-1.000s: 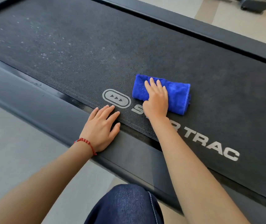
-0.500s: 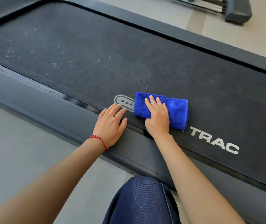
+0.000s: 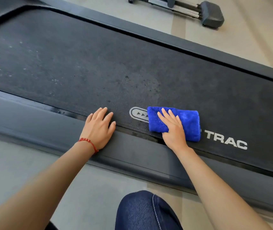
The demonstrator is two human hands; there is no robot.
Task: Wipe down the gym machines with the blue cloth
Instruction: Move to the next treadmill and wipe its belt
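Right hand (image 3: 174,130) lies flat, fingers straight and slightly spread, pressing on top of the folded blue cloth (image 3: 187,123), which rests on the treadmill belt (image 3: 99,63) at its near edge. Under that hand the cloth covers part of the white printed logo (image 3: 136,113); the letters "TRAC" (image 3: 227,142) show just beyond its right end. Left hand (image 3: 99,128), well to the left of the cloth and apart from it, is released and flat, palm on the dark side rail (image 3: 33,117) with its fingertips reaching onto the belt. A red bead bracelet (image 3: 87,142) circles that wrist. Pale specks dot the belt far to the left. Below the hands a knee in dark denim (image 3: 142,211) shows over the floor (image 3: 16,163). Beyond the treadmill's far rail stands part of another gym machine (image 3: 210,14).
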